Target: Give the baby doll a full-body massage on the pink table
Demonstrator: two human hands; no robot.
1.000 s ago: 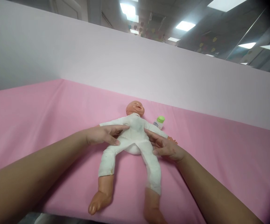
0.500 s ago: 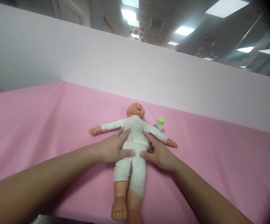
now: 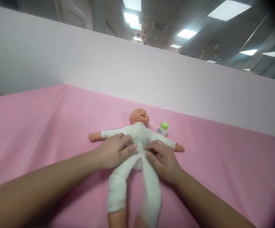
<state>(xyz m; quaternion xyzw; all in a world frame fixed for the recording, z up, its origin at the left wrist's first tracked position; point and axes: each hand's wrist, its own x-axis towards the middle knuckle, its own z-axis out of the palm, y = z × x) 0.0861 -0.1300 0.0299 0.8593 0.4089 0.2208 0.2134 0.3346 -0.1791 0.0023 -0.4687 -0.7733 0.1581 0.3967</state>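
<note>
A baby doll with a white cloth body and hard plastic head, hands and legs lies face up with its arms spread. My left hand is closed on one side of its belly, thumb and fingers drawn together at the cloth. On the other side my right hand grips the belly in the same way, its fingers curled. Between my hands the cloth is bunched up, and the doll's legs are parted. Its feet lie beyond the bottom of the view.
A small bottle with a green cap stands beside the doll's outstretched arm on the right. Under the doll is a pink sheet. A white wall panel runs along the back, with glass and ceiling lights above it.
My fingers, spread along the doll's sides before, have curled in and gathered its belly cloth. The doll's legs have moved apart and nearer, so its feet have left the view.
</note>
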